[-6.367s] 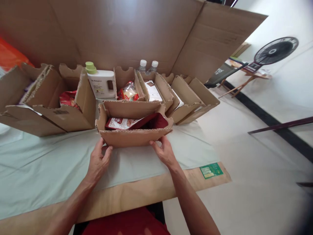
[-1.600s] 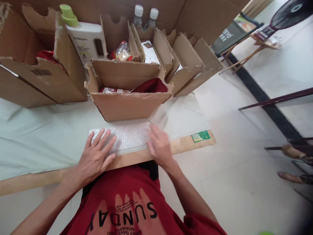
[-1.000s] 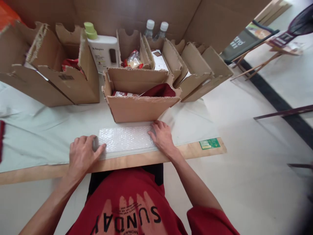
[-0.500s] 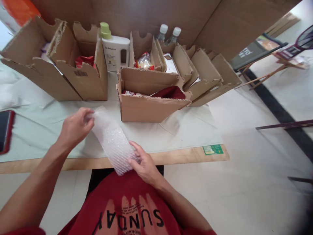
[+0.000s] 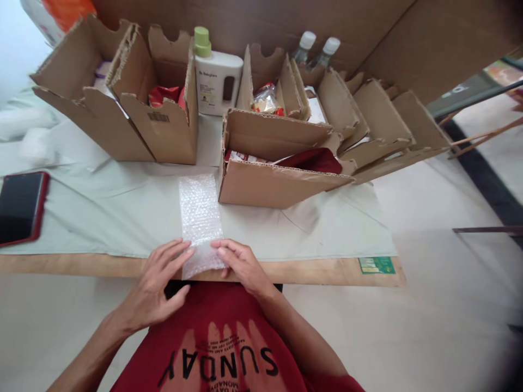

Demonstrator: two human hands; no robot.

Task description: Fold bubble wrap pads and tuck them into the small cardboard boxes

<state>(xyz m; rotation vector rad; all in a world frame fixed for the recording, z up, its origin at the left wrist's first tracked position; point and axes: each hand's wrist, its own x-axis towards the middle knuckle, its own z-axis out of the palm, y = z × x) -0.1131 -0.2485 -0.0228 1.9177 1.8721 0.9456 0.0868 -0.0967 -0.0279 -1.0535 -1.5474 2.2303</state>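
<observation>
A clear rectangular piece of bubble wrap (image 5: pixel 200 209) lies flat on the cloth, its near end reaching the wooden table edge. My left hand (image 5: pixel 157 286) is open, its fingers stretched out with the tips at the wrap's left side and the thumb spread apart. At the right side, my right hand (image 5: pixel 243 267) has bent fingers closed over the wrap's edge, near its lower end. Just behind the wrap, to the right, a low cardboard box (image 5: pixel 265 185) holds a dark red item (image 5: pixel 312 160) and a printed packet (image 5: pixel 247 157).
Cardboard bins (image 5: pixel 175 136) line the back, some with packets inside. Among them stand a white jug with a green cap (image 5: pixel 218 81) and two clear bottles (image 5: pixel 302 49). A phone in a red case (image 5: pixel 20 207) lies at the left. A green label (image 5: pixel 376 265) marks the right front edge.
The bubble wrap has gone from held up at a slant to lying flat on the table. My left hand has let go of its far end and come down to its near left side.
</observation>
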